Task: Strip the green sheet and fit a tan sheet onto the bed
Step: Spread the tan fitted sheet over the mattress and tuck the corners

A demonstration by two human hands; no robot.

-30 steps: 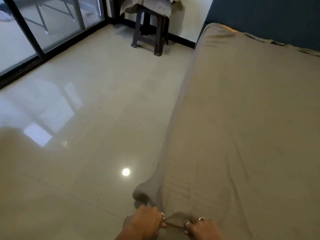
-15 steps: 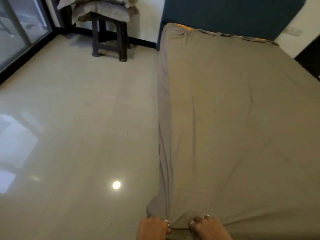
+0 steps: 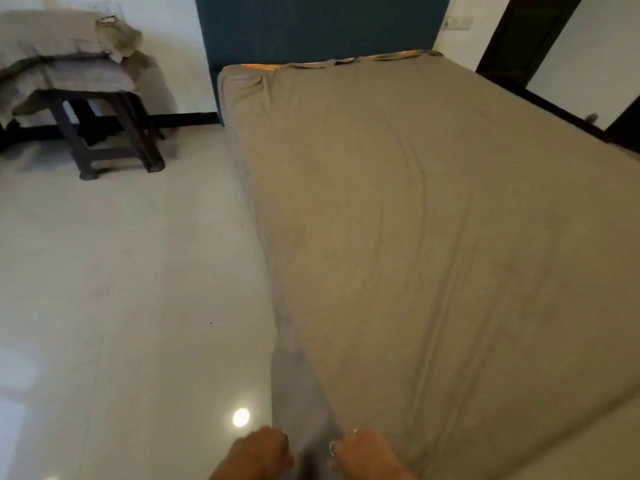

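Observation:
A tan sheet [image 3: 398,220] covers the whole mattress, with long creases running from the near corner toward the headboard. At the far edge a strip of orange mattress [image 3: 263,67] shows where the sheet stops short. My left hand [image 3: 258,453] and my right hand [image 3: 363,455] sit at the bottom of the frame, side by side, fingers curled, each gripping the sheet's near-left corner. The cloth between them hangs in a bunched fold. No green sheet is identifiable in view.
A dark wooden stool [image 3: 104,133] piled with folded bedding [image 3: 59,53] stands at the back left by the wall. The dark teal headboard [image 3: 318,26] is behind the bed. Glossy pale floor [image 3: 121,289] lies on the left; a dark door frame [image 3: 519,39] is at the back right.
The view has swung right, from the glass doors toward the headboard. Both hands keep their grip on the corner, and the sheet's left edge has been pulled straighter.

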